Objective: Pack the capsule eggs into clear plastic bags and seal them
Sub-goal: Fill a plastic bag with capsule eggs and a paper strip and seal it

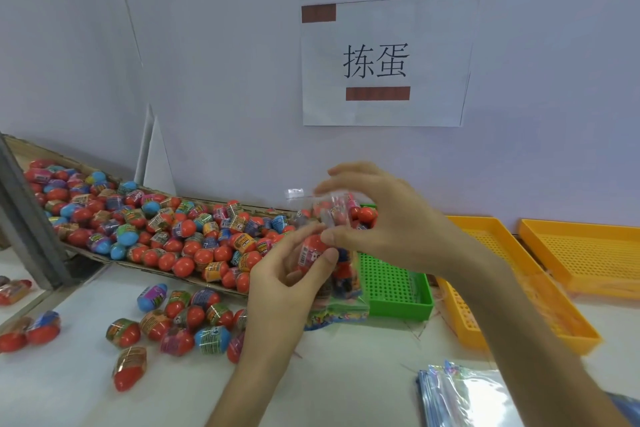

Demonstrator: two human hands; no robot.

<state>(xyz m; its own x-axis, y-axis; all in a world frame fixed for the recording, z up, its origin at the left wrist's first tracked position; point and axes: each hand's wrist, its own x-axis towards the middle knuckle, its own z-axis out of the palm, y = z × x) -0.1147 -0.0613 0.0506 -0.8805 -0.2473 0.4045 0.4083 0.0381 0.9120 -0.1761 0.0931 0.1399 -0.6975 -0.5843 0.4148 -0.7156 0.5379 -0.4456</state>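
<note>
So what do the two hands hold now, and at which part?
Both hold one clear plastic bag with capsule eggs inside: left hand grips its middle, right hand pinches its top.

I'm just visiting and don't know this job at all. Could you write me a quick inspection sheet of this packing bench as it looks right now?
Surface: white table, loose capsule eggs scattered at left.
Job's things: clear plastic bag held upright above the table, eggs inside; cardboard tray heaped with eggs; stack of empty bags at front right.
Clutter: green perforated tray; two orange perforated trays.
Hands: left hand grips the bag's lower part; right hand pinches its top.
Cables: nothing seen.
Surroundings: white wall with a paper sign in Chinese characters; grey post at left.
</note>
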